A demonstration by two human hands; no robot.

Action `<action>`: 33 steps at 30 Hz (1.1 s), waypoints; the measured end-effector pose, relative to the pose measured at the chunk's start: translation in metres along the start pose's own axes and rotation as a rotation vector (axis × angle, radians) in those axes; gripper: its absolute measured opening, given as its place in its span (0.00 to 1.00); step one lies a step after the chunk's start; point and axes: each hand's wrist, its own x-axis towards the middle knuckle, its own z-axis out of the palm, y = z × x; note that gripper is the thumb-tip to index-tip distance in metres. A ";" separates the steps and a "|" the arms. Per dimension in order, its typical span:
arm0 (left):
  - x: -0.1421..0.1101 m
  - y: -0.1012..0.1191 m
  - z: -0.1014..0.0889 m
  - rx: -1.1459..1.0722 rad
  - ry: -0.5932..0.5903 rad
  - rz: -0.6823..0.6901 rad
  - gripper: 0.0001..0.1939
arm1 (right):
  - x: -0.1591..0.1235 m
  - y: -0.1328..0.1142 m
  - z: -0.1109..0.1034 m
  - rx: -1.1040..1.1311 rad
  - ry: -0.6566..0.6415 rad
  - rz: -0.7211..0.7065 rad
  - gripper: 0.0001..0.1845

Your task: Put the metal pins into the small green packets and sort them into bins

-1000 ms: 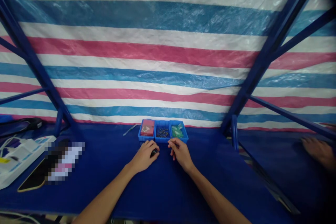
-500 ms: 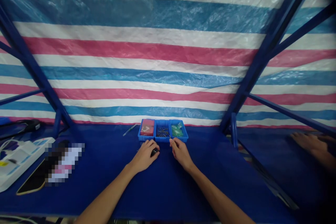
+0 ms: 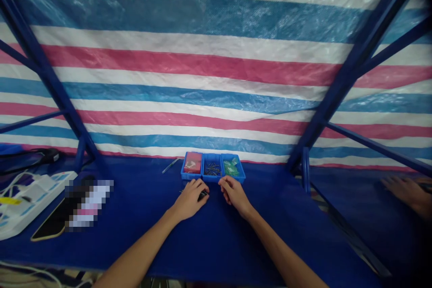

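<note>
My left hand (image 3: 191, 199) is closed over a small black object (image 3: 202, 195) just above or on the blue tabletop; the fingers cover most of it, so its kind cannot be told. A thin tip sticks out on the hand's left side. To its right, my right hand (image 3: 235, 194) pinches with thumb and forefinger by the front of the bins; what is in the pinch is too small to make out. Three joined blue bins stand beyond the hands: the left bin (image 3: 191, 176) has red-pink contents, the middle bin (image 3: 212, 179) dark screws, the right bin (image 3: 240, 174) green pieces.
A thin pen-like stick (image 3: 170, 165) lies left of the bins. At far left are a white power strip (image 3: 37, 202) with cables and a phone (image 3: 50, 222). Blue frame posts (image 3: 324, 108) rise on both sides. Another person's hand (image 3: 407, 192) is at the right.
The view has shifted slightly, so the scene sits a little further right. Both my hands keep nearly the same places and grips by the bins. The other person's hand has moved.
</note>
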 end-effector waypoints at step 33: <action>-0.001 -0.005 0.003 -0.089 0.053 -0.008 0.06 | -0.016 0.008 0.008 -0.815 -0.157 -0.513 0.20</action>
